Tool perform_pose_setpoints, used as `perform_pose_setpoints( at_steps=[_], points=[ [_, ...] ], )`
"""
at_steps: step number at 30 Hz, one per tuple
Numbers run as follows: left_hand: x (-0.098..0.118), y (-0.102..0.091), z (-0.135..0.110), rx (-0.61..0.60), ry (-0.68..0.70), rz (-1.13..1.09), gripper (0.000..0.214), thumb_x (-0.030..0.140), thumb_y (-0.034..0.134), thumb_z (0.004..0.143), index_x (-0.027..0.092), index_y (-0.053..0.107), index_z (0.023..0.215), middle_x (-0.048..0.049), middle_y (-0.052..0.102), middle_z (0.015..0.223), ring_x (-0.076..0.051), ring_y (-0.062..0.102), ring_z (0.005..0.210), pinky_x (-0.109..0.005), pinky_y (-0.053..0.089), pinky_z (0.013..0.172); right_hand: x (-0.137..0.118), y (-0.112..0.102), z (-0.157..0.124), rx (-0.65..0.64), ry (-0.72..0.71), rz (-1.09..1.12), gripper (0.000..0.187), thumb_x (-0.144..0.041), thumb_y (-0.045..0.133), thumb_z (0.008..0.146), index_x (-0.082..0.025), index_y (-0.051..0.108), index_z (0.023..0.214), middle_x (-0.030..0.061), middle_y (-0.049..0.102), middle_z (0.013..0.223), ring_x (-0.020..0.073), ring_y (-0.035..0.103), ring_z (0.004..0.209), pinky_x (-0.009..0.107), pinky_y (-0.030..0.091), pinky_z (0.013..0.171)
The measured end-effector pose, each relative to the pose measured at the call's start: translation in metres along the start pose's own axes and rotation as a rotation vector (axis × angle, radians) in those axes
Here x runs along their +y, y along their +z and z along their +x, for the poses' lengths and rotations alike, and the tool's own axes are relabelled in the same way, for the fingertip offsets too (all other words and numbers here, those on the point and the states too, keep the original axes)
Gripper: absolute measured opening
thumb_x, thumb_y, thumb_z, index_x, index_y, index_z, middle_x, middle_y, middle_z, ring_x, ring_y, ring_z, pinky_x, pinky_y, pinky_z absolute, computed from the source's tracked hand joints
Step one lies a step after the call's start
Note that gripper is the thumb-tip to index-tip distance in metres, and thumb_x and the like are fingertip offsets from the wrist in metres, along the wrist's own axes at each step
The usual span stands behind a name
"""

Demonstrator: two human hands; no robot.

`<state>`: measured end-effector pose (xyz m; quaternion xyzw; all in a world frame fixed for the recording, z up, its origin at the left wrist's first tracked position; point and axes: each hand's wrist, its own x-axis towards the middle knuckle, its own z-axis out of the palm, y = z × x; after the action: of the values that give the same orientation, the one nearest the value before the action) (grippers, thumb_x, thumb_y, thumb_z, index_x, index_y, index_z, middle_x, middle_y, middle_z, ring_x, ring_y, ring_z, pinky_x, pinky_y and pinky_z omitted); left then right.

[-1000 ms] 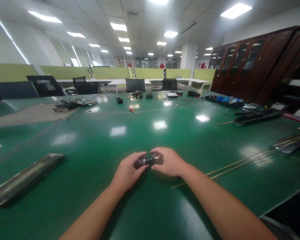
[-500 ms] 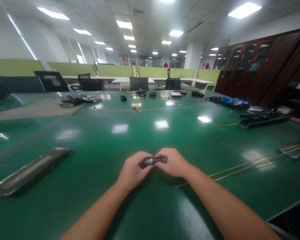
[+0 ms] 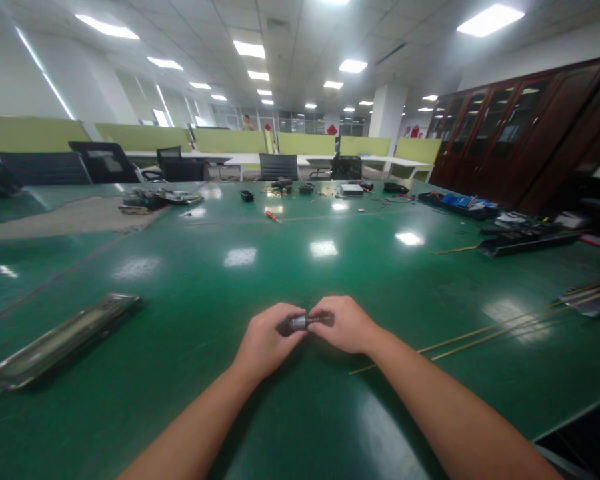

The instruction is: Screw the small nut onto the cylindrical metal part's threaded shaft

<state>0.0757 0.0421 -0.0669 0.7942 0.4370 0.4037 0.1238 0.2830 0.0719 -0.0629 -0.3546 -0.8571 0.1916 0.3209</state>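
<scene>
The screwdriver [image 3: 273, 216], orange-handled, lay on the green table [image 3: 360, 280], and the part [image 3: 299, 323] was held well nearer the wearer than it, a little to its right. The left hand [image 3: 270, 339] was curled narrowly around the part's thick, dark body, a bright metal section showing at the fingertips. The right hand [image 3: 344, 325] pinched the part's thinner end between thumb and fingers; whether the two ends made one piece could not be told, nor whether the fingertips of the two hands touched. Nearer than the screwdriver and far to its left lay the long case [image 3: 63, 343]; nearer and to its right, the thin rods [image 3: 480, 331] ran past the right forearm. The heap [image 3: 160, 199] was left of the screwdriver and slightly beyond it. Just beyond it, a little left, stood the small black box [image 3: 247, 196]; farther right of it and beyond was the white box [image 3: 351, 190]. Well to the screwdriver's right were the dark channel [image 3: 530, 244] and, beyond it, the blue things [image 3: 455, 200]. The cabinet [image 3: 505, 133] stood far off to its right.
</scene>
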Motion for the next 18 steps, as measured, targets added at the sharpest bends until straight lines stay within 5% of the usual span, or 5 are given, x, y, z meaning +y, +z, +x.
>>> perform_pose_setpoints(
  at_steps=[18],
  points=[
    [-0.0031,-0.0013,0.0,0.025,-0.016,0.014,0.02,0.024,0.074,0.079,0.024,0.069,0.098,-0.0002,0.071,0.095,-0.017,0.066,0.087,-0.028,0.05,0.079,0.0021,-0.0003,-0.0001,0.031,0.008,-0.025,0.012,-0.024,0.069,0.082,-0.02,0.074,0.092,0.0022,0.072,0.087,0.0163,0.063,0.081,0.026,0.044,0.074]
  ],
)
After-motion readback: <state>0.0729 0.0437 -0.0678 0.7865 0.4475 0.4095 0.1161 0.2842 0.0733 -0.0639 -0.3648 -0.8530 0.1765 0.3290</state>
